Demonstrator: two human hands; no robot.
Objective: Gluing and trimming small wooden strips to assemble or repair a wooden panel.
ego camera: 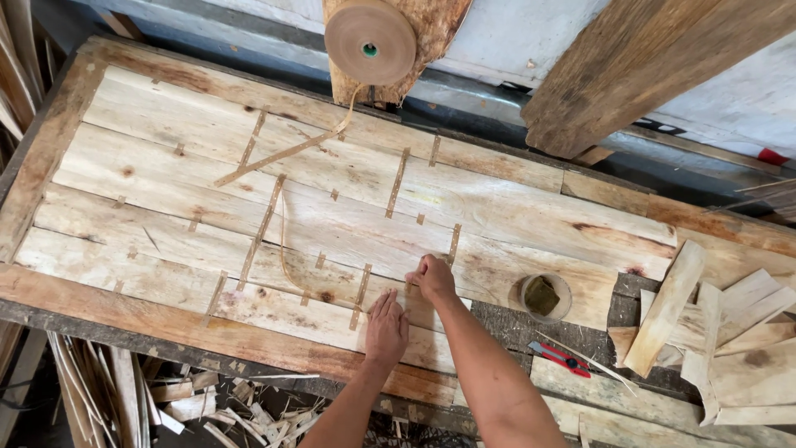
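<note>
Pinched between the right hand's (pixel 433 278) curled fingers, a short strip of brown paper tape (pixel 408 300) is being pressed onto the veneer sheets (pixel 514 217); the grip is narrow, closed down on the strip's upper end. Beside it, the left hand (pixel 386 325) is being laid flat, fingers together and extended, nothing grasped, palm down on the wood just left of the same strip. Both hands are being kept close to each other near the front edge of the pale sheets, which are being supported edge to edge on a wooden worktable (pixel 50 141). Many other tape strips (pixel 398 182) are being shown already stuck across the seams, some long and slanted, some tiny. A loose tape tail (pixel 286 249) is being trailed in a curve across the sheets up toward a tape roll (pixel 370 41) mounted at the table's back edge. Right of the hands, a small round cup (pixel 545 296) with a dark sponge-like lump inside is being kept on the table. Further right, a red utility knife (pixel 560 358) is lying on the dark surface, near a pile of veneer offcuts (pixel 730 340). Scrap slivers (pixel 191 406) are lying below the table's front edge.
</note>
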